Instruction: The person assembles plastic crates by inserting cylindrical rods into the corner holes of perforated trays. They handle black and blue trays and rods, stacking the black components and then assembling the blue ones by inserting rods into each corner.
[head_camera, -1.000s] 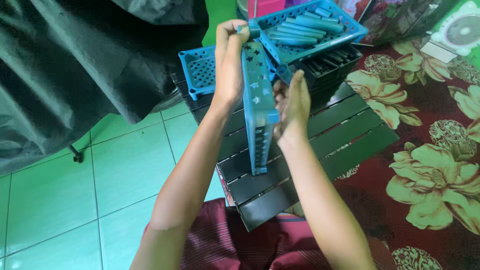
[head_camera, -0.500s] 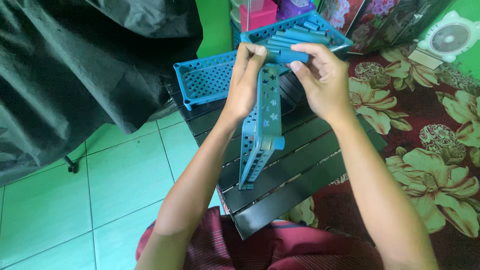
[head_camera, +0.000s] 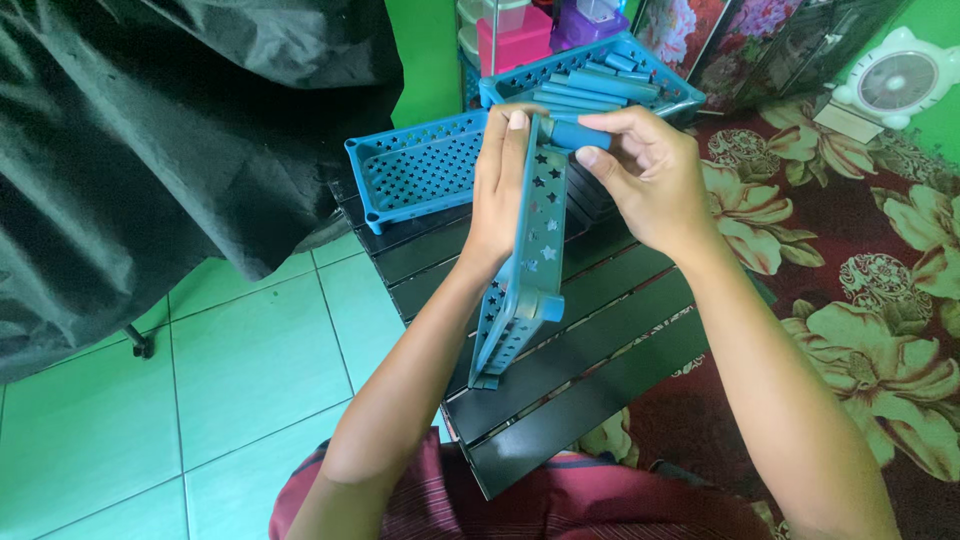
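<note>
**Fitting a tube post to the upended shelf tray**

We take the black slatted table (head_camera: 600, 350) as our landmark. Nearest us, its front edge sits just above our striped red lap, with green floor tiles to its left and a red flowered rug (head_camera: 860, 290) to its right.

On the middle of the table we hold a blue star-punched tray (head_camera: 530, 270) on its edge, its lower corner resting on the slats. Our left hand (head_camera: 500, 190) is wrapped around the tray's upper end, fingers curled over the rim. Our right hand (head_camera: 645, 170) pinches a short blue tube (head_camera: 580, 133) at that same top corner, thumb below and fingers above.

We judge that we are at the step of seating the tube on the corner socket; whether it is already home, we cannot tell. The next move calls for keeping the tube in line with the socket and pressing firmly while the left hand braces the tray.

At the table's far left lies a second blue tray (head_camera: 415, 170), flat. Beyond the far edge a blue basket (head_camera: 680, 95) holds more tubes.
</note>
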